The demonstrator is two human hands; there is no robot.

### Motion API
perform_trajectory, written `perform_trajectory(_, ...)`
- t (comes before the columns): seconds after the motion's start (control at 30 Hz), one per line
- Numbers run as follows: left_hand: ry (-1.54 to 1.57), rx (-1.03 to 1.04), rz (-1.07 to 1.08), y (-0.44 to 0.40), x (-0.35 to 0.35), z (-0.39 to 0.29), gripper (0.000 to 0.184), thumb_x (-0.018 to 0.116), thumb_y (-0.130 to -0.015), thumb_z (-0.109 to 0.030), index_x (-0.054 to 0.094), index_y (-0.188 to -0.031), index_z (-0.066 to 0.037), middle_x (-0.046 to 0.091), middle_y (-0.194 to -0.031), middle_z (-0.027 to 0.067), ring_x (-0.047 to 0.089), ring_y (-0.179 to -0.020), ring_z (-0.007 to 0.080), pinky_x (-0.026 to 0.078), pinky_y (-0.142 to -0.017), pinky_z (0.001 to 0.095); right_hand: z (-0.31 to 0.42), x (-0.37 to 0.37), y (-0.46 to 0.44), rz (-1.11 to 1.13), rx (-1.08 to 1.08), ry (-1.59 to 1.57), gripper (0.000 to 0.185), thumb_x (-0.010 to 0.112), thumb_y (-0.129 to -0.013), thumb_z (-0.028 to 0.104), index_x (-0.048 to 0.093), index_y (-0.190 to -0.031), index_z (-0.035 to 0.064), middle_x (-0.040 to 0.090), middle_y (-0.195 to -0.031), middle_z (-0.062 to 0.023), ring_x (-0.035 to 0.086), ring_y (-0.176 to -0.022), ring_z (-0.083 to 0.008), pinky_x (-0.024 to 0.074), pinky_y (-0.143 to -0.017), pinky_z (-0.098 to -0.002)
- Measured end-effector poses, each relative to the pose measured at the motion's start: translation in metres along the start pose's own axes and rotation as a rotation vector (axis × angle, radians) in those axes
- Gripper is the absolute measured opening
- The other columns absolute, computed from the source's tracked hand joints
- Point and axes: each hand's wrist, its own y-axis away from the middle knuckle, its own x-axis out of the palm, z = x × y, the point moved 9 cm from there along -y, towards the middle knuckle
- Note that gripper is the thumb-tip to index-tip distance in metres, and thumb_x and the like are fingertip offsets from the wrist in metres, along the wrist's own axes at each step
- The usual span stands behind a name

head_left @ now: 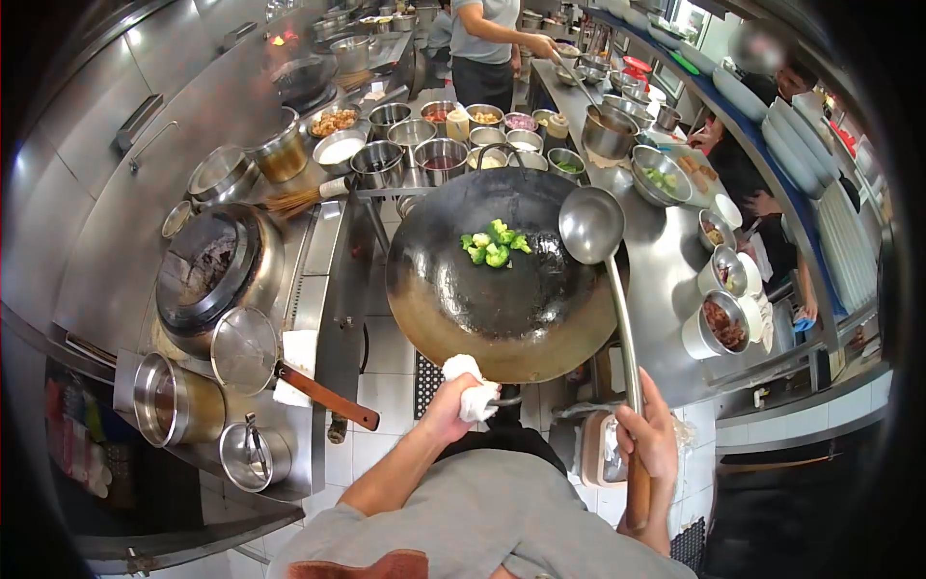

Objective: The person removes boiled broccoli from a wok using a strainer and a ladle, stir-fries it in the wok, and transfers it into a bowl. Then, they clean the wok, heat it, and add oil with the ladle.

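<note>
My left hand [447,409] is closed round the near handle of a large dark wok [434,318], with a folded white cloth [467,390] between palm and metal. The wok is held up in front of my body. A small heap of green vegetable pieces [496,245], which look like broccoli, lies inside it. In my right hand [650,432] is a long steel ladle [590,228], gripped by its wooden end. The ladle's bowl appears over the wok's right rim; whether the two touch I cannot tell.
Left of me is the stove with an upturned wok [207,275], a wood-handled strainer [244,349] and metal pots [172,398]. Several ingredient bowls [442,159] stand beyond the wok. Food bowls [721,323] line the right counter. One co-worker [482,58] stands ahead, another person behind the right shelf.
</note>
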Motion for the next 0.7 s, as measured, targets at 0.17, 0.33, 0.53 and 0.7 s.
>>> perform_trajectory(0.17,-0.518,0.431,-0.159,-0.012,-0.061,0.022,0.019,0.060,-0.072,0.001,0.056,-0.090,-0.004,0.058,-0.080,0.0029,0.060,-0.068,0.0140,0.051,-0.060,0.0324,-0.039,0.009,-0.007,0.006,0.118,0.146,0.066,0.053,-0.087,0.004,0.024,-0.146,0.0078,0.047,-0.065,-0.0010,0.042,-0.045,-0.0078,0.0376,-0.036,-0.0249)
perform_trajectory(0.33,-0.385,0.292,-0.192,-0.043,-0.102,0.036,0.012,0.058,-0.076,-0.001,0.055,-0.086,-0.006,0.057,-0.072,0.0033,0.059,-0.062,0.0162,0.051,-0.054,0.0344,-0.101,0.054,-0.020,0.264,0.445,-0.465,0.042,0.053,-0.091,0.006,0.040,-0.131,0.0098,0.044,-0.070,-0.0007,0.039,-0.046,-0.0059,0.0352,-0.037,-0.0210)
perform_trajectory(0.53,-0.075,-0.208,-0.181,-0.048,-0.126,0.062,0.016,0.043,-0.088,-0.017,0.054,-0.079,-0.010,0.060,-0.069,0.0079,0.058,-0.054,0.0209,0.046,-0.043,0.0352,-0.163,0.046,-0.007,0.266,0.738,-1.079,0.018,0.043,-0.099,0.014,0.039,-0.084,0.0044,0.038,-0.060,0.0018,0.040,-0.047,-0.0056,0.0374,-0.038,-0.0202)
perform_trajectory(0.7,0.109,-0.254,-0.098,-0.050,-0.146,0.079,0.017,0.044,-0.090,-0.020,0.056,-0.083,-0.010,0.060,-0.068,0.0058,0.059,-0.057,0.0211,0.046,-0.043,0.0352,-0.125,0.011,0.001,0.341,0.669,-1.504,0.015,0.042,-0.099,0.012,0.037,-0.087,0.0034,0.038,-0.069,-0.0003,0.041,-0.049,-0.0049,0.0403,-0.040,-0.0207)
